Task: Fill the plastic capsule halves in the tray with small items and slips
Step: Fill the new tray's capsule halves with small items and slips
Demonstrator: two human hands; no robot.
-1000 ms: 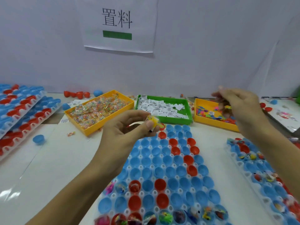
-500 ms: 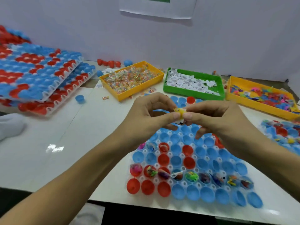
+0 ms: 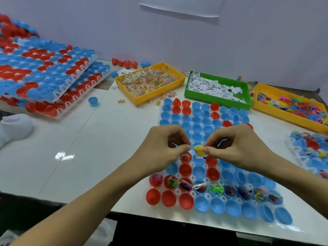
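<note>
A white tray [image 3: 205, 181] of blue and red capsule halves lies in front of me. One row near its front edge holds capsule halves with small colourful toys [image 3: 215, 189] in them. My left hand [image 3: 166, 148] and my right hand [image 3: 234, 146] meet above the tray's middle. Together they pinch a small yellow item [image 3: 199, 150] with a white slip under it, thumbs and forefingers on either side.
At the back stand a yellow bin of bead packets [image 3: 150, 82], a green bin of paper slips [image 3: 217, 89] and a yellow bin of small toys [image 3: 291, 107]. Stacked capsule trays [image 3: 44, 75] sit at left, another filled tray [image 3: 312, 151] at right. Loose capsule halves [image 3: 93, 101] lie about.
My right hand came from the toy bin to meet my left hand, and both have lowered slightly over the tray. My view tipped downward.
</note>
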